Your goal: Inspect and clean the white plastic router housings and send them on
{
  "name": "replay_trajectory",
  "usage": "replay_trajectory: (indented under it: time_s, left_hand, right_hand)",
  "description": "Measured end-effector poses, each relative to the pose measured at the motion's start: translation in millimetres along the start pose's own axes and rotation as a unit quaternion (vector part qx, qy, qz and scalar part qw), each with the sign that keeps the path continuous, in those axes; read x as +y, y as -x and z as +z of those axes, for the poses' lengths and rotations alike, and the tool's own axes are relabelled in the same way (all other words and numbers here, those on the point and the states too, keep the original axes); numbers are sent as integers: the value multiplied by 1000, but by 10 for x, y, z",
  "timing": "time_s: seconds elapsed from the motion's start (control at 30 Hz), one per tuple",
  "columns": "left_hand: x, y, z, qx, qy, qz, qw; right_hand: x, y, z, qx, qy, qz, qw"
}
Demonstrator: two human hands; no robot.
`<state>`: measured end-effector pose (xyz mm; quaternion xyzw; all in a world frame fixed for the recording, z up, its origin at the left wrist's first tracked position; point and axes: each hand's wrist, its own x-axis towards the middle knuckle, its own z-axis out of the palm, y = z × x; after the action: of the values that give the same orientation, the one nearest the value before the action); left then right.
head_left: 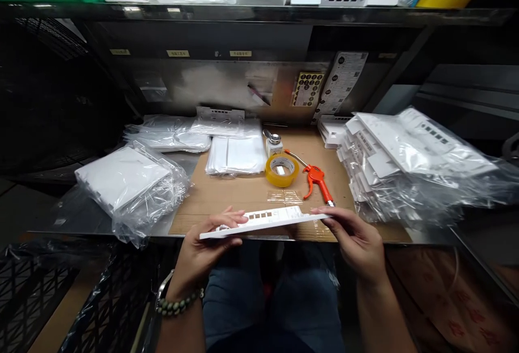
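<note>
White panel (263, 224), one: your left hand (206, 242) and right hand (360, 242) gripped opposite ends, seemingly for steadiness; orange air gun (315, 176) lay near, presumably for reach.

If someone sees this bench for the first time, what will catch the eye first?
Probably the orange air gun on the cardboard, right of the yellow tape roll. Next, the white panel held by the left hand and right hand near the cardboard's front edge, then the bagged white stack at right.

Panel (286, 215) smooth plastic; tape roll (279, 181) glossy; cardboard (235, 193) matt; bags (413, 197) crinkled plastic; shelf (243, 13) shiny metal
</note>
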<state>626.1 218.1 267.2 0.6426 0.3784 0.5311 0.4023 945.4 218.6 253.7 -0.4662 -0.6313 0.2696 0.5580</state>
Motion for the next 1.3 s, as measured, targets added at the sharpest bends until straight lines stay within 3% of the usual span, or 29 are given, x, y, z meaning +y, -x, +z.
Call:
replay_trajectory:
  time_s: [0.1,0.2,0.33,0.47,0.57,0.67,0.77,0.83,0.9,1.0,1.17,1.3]
  left_hand:
    - [-7,81,-69,70,-43,-31,996]
    - [-37,162,-108,162,-71,-1,984]
    - [-71,194,-93,221,-129,54,965]
    - [-56,166,-60,238,-173,94,951]
    - [-38,145,-42,255,-188,115,941]
    - [-43,121,-9,266,-204,132,933]
    - [-71,92,63,264,-222,146,927]
    - [-92,80,129,262,-229,151,925]
    - [-101,79,194,256,-233,158,925]
    - [-89,98,261,240,-242,167,925]
    - [-57,125,282,218,-248,170,928]
    - [-62,114,281,205,-253,177,929]
  right_hand:
    - [-10,-360,75,-79,6,-14,997]
    - [92,-910,266,-161,116,26,980]
    - [382,-1572,706,-151,315,111,930]
    - [593,-1807,1048,-135,372,133,909]
    - [530,-1743,1083,-120,359,117,918]
    - [226,-1491,1007,-96,307,82,943]
    - [-222,-1081,978,-85,147,-21,985]
    - [-480,-813,1024,-87,47,-109,989]
    - [-637,-618,1093,-68,23,-163,984]
    - [-708,-484,1151,-38,58,-181,981]
    - [-676,-508,1082,-70,93,-200,973]
    - [-633,-534,1038,-31,101,-179,978]
